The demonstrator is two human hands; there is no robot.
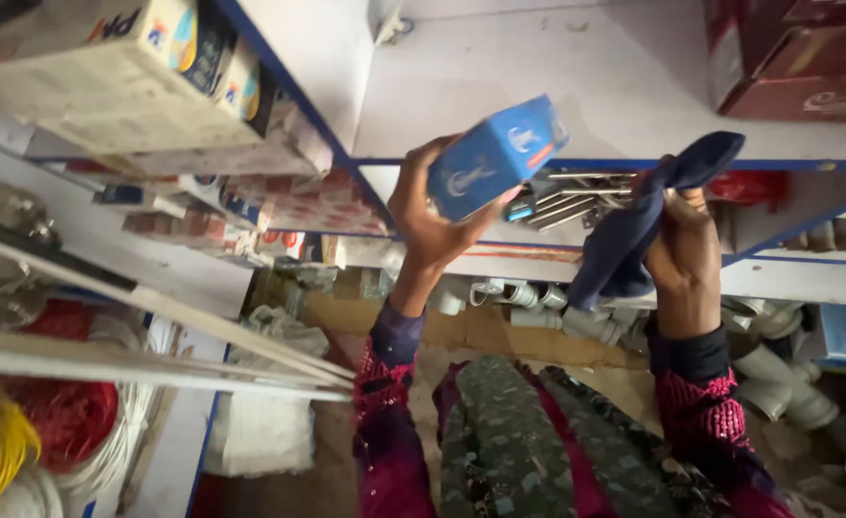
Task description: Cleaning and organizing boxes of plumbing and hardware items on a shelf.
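My left hand [429,216] holds a small blue cardboard box [496,155] raised in front of a white shelf [576,105] with blue edging. The box is tilted, its right end higher. My right hand [684,251] grips a dark blue cloth [640,221], bunched up and hanging to the left of the hand, close beside the box. Both arms wear dark sleeves with pink sequinned cuffs. Behind the box and cloth, metal rods or brackets [576,197] lie on a lower shelf.
Stacked boxes [144,77] fill shelves at upper left; dark red boxes [797,58] sit at upper right. White pipe fittings [538,297] line a low shelf. Coils of red and yellow wire [48,412] hang at lower left, beside long white strips [154,336].
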